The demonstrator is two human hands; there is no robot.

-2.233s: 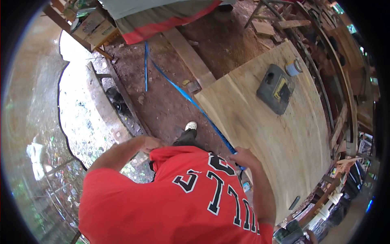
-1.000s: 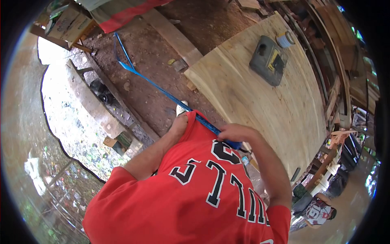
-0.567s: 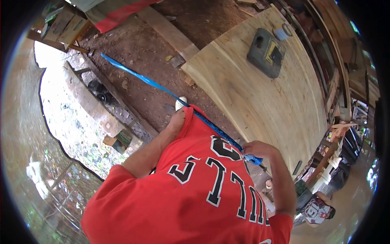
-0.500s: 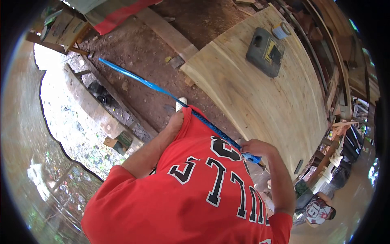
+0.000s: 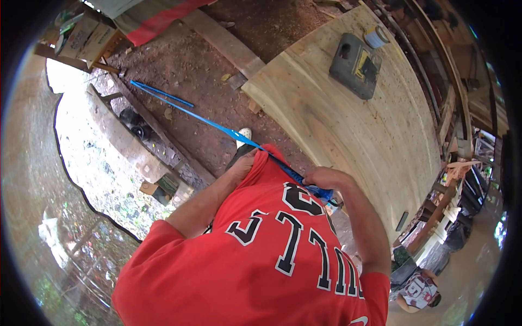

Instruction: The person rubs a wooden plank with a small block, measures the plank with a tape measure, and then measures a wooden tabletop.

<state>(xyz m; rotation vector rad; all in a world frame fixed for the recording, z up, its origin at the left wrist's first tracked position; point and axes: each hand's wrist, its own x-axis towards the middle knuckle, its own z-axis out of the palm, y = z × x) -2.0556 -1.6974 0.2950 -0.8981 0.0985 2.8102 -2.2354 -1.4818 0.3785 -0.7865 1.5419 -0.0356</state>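
My left hand (image 5: pixel 244 164) is closed on the gathered hem of the red shirt (image 5: pixel 261 261) I wear, pulling it up at the waist. A long, flat blue strap (image 5: pixel 196 116) runs across my waist and out past the left hand over the ground. Its far part doubles back on itself, and the stretch along the hem looks darker and patterned. My right hand (image 5: pixel 326 178) is closed at the near end of this strap, where blue material bunches beneath the fingers. The fingertips of that hand are partly hidden.
On my right stands a large wooden slab (image 5: pixel 326 114) bearing a dark plastic case (image 5: pixel 354 66), a can (image 5: pixel 376 37) and a small dark bar (image 5: pixel 402 221). A plank bench (image 5: pixel 122 138) lies to the left. Another person (image 5: pixel 417 288) is at lower right.
My right hand has moved up and left along my waist with the bunched blue strap. The strap's far part now shows folded back. My left hand has shifted slightly right with the hem.
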